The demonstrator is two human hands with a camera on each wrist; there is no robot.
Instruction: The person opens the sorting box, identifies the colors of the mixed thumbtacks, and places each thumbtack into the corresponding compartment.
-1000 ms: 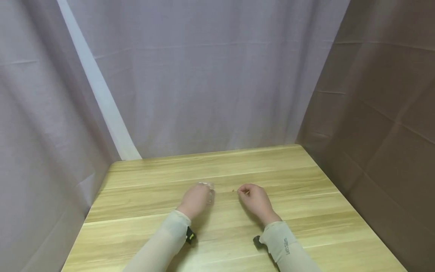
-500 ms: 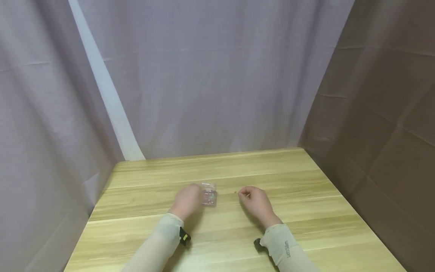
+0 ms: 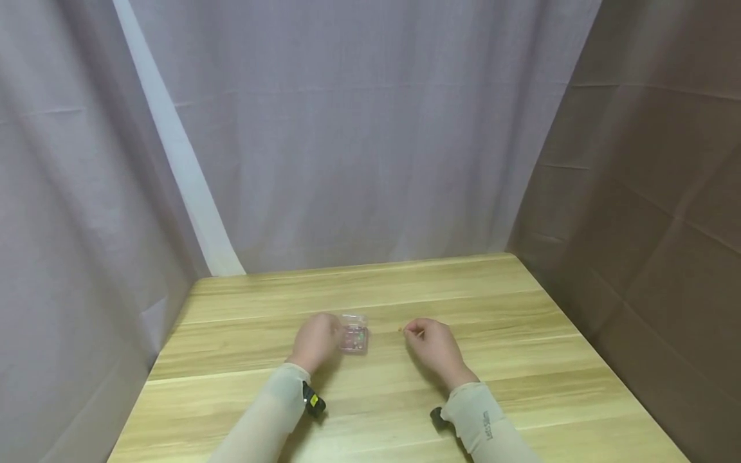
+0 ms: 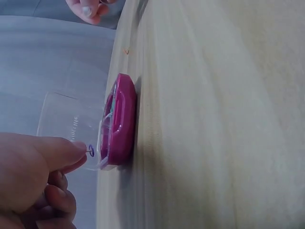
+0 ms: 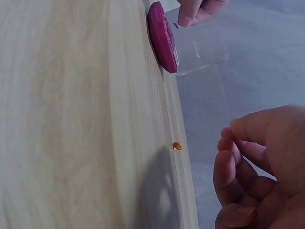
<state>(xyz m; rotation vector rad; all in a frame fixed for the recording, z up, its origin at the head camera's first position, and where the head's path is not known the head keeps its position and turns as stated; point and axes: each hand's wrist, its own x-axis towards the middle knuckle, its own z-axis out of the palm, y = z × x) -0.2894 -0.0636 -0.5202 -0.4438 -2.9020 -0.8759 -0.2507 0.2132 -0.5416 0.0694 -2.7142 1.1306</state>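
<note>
In the left wrist view, the thumb and a finger of my left hand (image 4: pixel 38 167) pinch a tiny purple ring-shaped piece (image 4: pixel 91 150). My left hand is at the left side of a small pink case (image 4: pixel 125 121), whose clear lid (image 4: pixel 64 117) stands raised. Tiny coloured bits, one of them green, lie in the case's compartments. To the right, my right hand (image 3: pixel 435 344) has its thumb and fingertips together, and I see nothing between them. A small orange ring-shaped piece (image 5: pixel 177 145) is just left of those fingertips, apart from them and seemingly on the table.
Both hands and the case are at the middle of a wood-grain table (image 3: pixel 370 405). Grey curtains (image 3: pixel 370 148) hang behind it, and a brown panel (image 3: pixel 642 193) rises along its right side. Dark wrist devices sit at both cuffs.
My left hand has drawn back to the left from over the pink case, uncovering its compartments. My right hand has stayed nearly still beside the orange piece.
</note>
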